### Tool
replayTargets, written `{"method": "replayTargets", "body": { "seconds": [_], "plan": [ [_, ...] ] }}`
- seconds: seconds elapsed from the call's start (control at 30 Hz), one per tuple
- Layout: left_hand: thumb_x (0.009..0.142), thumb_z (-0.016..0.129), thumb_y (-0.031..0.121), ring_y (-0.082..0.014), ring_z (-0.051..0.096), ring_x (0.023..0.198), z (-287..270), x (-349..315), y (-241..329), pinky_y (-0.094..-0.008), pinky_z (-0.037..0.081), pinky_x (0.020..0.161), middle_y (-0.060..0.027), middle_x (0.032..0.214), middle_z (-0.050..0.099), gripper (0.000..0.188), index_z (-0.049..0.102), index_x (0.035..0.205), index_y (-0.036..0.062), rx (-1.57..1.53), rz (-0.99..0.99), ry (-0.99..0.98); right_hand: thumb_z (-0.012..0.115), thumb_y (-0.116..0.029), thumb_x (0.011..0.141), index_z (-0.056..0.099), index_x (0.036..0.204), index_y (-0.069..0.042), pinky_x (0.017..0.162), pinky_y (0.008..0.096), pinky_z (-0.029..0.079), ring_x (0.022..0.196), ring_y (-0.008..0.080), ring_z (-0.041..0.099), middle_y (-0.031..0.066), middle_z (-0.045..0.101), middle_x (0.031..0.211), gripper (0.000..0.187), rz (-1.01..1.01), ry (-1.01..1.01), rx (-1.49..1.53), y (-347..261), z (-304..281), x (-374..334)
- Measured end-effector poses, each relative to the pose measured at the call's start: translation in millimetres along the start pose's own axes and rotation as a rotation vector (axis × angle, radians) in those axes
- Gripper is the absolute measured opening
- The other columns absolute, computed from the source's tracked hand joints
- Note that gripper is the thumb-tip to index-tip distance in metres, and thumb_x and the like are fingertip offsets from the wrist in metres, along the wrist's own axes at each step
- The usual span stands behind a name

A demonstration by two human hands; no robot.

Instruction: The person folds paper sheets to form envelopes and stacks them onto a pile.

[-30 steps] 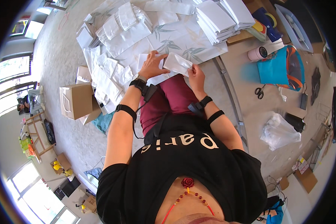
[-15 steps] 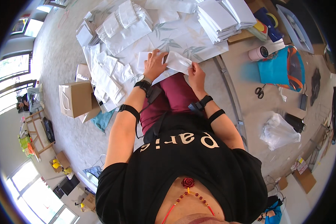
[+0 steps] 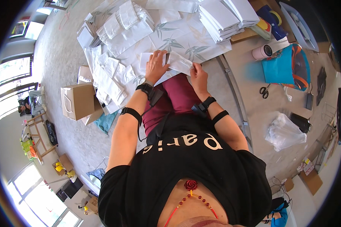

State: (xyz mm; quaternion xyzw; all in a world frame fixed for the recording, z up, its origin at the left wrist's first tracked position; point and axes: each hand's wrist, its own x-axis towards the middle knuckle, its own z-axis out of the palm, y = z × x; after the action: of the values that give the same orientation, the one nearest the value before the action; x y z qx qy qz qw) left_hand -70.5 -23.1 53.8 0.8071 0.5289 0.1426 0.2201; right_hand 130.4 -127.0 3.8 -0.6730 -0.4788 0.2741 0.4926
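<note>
My left hand [image 3: 157,66] lies over a white card or thin box [image 3: 144,59] at the near edge of the table, its fingers stretched across the top and the thumb apart. A translucent white sleeve [image 3: 180,62] sits just right of that hand. My right hand [image 3: 199,78] pinches the sleeve's right corner between thumb and fingers. A dark gap shows beside the left fingers, between the card and the sleeve. Whether the card reaches inside the sleeve is hidden. Left of my hands, loose white sleeves [image 3: 109,77] lie in an overlapping heap.
Stacks of flat white boxes [image 3: 219,17] stand at the far right of the leaf-patterned tabletop [image 3: 193,39]. More white pieces [image 3: 127,22] are piled at the far left. A brown carton [image 3: 77,101] stands left; a blue bag [image 3: 278,70], scissors [image 3: 264,91] and plastic bag [image 3: 285,132] lie right.
The left fingers have shifted slightly over the white card, and a dark gap beside them shows more. The right hand keeps its pinch on the sleeve, almost in place.
</note>
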Motion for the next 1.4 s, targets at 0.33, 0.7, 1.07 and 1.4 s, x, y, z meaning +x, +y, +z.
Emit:
{"method": "replayTargets", "body": {
  "seconds": [0.33, 0.7, 1.07, 1.4],
  "plan": [
    [0.077, 0.08, 0.011, -0.0354, 0.06, 0.116, 4.3, -2.2, -4.7, -0.0511, 0.051, 0.091, -0.0102, 0.124, 0.059, 0.05, 0.054, 0.12, 0.0117, -0.064, 0.0, 0.018, 0.063, -0.004, 0.097, 0.067, 0.12, -0.002, 0.074, 0.0387, 0.056, 0.087, 0.0379, 0.073, 0.0232, 0.072, 0.096, 0.023, -0.036, -0.032, 0.039, -6.1, -0.1, -1.8],
    [0.066, 0.091, 0.03, -0.0338, 0.045, 0.14, -16.5, -2.4, -5.3, -0.0526, 0.031, 0.117, -0.0123, 0.149, 0.053, 0.104, 0.041, 0.155, 0.0109, 0.112, 0.118, -0.037, 0.063, -0.006, 0.097, 0.067, 0.12, -0.003, 0.072, 0.0386, 0.055, 0.083, 0.0367, 0.073, 0.0222, 0.072, 0.093, 0.024, -0.033, -0.041, 0.0, 1.4, 1.8, 3.4],
    [0.065, 0.088, 0.028, -0.0315, 0.046, 0.143, -22.4, 4.7, -23.4, -0.0523, 0.024, 0.119, -0.0161, 0.148, 0.053, 0.121, 0.023, 0.166, 0.0133, 0.173, 0.186, -0.206, 0.06, 0.0, 0.096, 0.067, 0.118, -0.001, 0.08, 0.0457, 0.056, 0.098, 0.0432, 0.069, 0.0236, 0.072, 0.103, 0.023, -0.122, -0.115, -0.009, -24.0, -8.8, 1.8],
    [0.061, 0.092, 0.022, -0.0328, 0.051, 0.137, -26.2, 5.4, -16.6, -0.0506, 0.032, 0.115, -0.0143, 0.139, 0.059, 0.132, 0.014, 0.168, 0.0186, 0.137, 0.151, -0.193, 0.057, 0.001, 0.093, 0.064, 0.125, -0.006, 0.085, 0.0407, 0.061, 0.102, 0.0352, 0.072, 0.0157, 0.071, 0.12, 0.033, -0.391, -0.267, -0.158, -33.5, -12.8, -7.6]
  ]
}}
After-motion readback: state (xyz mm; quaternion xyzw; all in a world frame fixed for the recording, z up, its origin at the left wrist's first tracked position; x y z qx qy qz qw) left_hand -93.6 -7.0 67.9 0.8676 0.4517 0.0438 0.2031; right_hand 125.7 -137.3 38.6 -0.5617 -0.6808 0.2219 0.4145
